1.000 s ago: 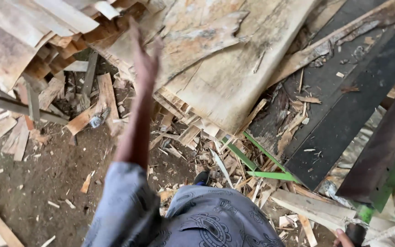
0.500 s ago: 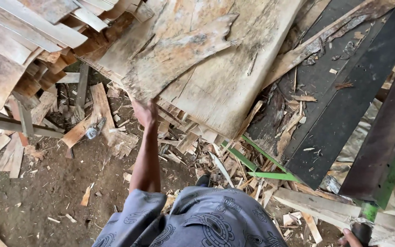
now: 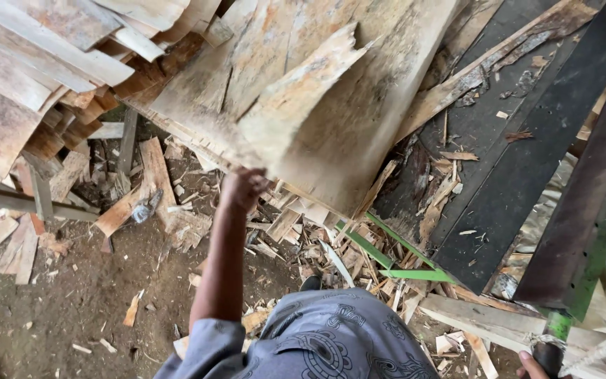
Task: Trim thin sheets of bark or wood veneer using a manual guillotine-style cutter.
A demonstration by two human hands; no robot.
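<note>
My left hand (image 3: 243, 188) is stretched out ahead and closed on the lower edge of a rough, pale wooden slab (image 3: 296, 112). The slab has a jagged, splintered top end and lies tilted over a stack of wide wooden slabs (image 3: 373, 105). Only the fingers of my right hand (image 3: 529, 364) show at the bottom right edge. They are wrapped around a dark pole (image 3: 550, 347) with a green upper section.
A heap of thin offcut boards (image 3: 29, 77) fills the upper left. Wood scraps and splinters (image 3: 303, 238) litter the dirt floor (image 3: 71, 302). A dark metal machine bed (image 3: 506, 168) with a green-edged beam (image 3: 590, 238) runs along the right. Green strips (image 3: 408, 270) lie among the chips.
My left hand was raised with spread fingers, then dropped to the slab's lower edge and closed on it. The slab now sits lifted and nearer to me.
</note>
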